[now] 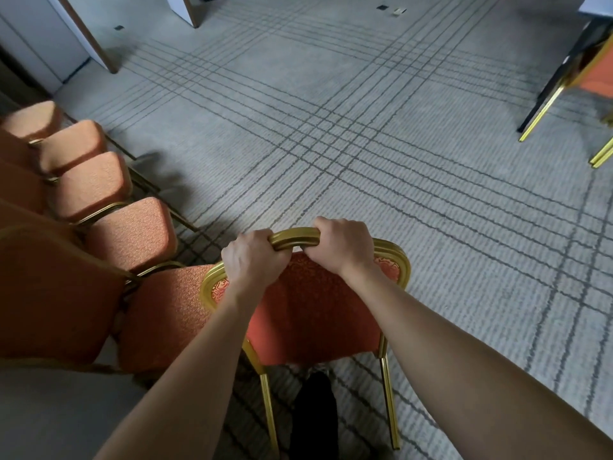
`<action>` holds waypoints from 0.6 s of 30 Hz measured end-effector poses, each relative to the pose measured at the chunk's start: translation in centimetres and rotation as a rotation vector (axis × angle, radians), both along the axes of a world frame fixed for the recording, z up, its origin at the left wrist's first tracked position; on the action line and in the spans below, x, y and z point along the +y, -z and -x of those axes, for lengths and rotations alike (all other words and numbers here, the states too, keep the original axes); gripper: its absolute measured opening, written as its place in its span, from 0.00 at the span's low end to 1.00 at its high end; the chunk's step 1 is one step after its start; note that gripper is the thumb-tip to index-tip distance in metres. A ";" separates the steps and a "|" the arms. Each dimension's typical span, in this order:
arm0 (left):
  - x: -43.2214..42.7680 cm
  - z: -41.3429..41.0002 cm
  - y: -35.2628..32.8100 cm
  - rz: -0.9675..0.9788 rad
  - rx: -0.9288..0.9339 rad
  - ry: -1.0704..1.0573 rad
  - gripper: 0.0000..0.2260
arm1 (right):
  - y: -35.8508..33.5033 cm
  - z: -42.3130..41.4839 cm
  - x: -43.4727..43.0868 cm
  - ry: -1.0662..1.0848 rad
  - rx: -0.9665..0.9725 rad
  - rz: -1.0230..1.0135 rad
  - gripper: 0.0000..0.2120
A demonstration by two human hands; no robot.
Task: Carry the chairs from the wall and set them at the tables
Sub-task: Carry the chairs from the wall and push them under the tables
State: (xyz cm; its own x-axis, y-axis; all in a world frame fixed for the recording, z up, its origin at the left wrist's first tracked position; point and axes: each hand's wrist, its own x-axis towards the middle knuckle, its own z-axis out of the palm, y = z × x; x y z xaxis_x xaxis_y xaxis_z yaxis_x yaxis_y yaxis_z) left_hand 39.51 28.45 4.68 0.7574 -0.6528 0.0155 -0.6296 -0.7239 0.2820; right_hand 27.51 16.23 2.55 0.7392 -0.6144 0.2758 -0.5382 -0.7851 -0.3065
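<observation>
An orange-upholstered chair with a gold metal frame [311,313] is right in front of me, its backrest toward me and its two near legs showing below. My left hand [252,260] grips the top rail of the backrest left of centre. My right hand [341,249] grips the same rail just right of centre. A short stretch of gold rail shows between the two hands. The seat and far legs are hidden behind the backrest.
A row of several matching orange chairs [93,184] lines the wall on the left. A table leg [557,84] and another gold-legged chair [593,78] stand at the upper right. A white partition [49,38] fills the upper left. Patterned grey carpet [331,134] stretches ahead.
</observation>
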 end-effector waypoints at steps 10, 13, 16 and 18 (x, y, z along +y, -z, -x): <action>-6.2 -6.2 1.1 0.011 0.004 0.050 0.17 | 0.5 -5.7 -6.0 0.090 0.042 0.008 0.15; -7.9 -7.1 0.8 -0.001 0.010 0.075 0.18 | -0.1 -6.6 -7.5 0.114 0.068 -0.062 0.12; -9.2 -7.3 0.2 0.000 0.006 0.146 0.17 | -1.2 -6.3 -8.6 0.125 0.129 -0.142 0.15; -9.7 -6.7 0.0 0.015 0.005 0.197 0.15 | -1.7 -5.0 -8.7 0.150 0.156 -0.150 0.16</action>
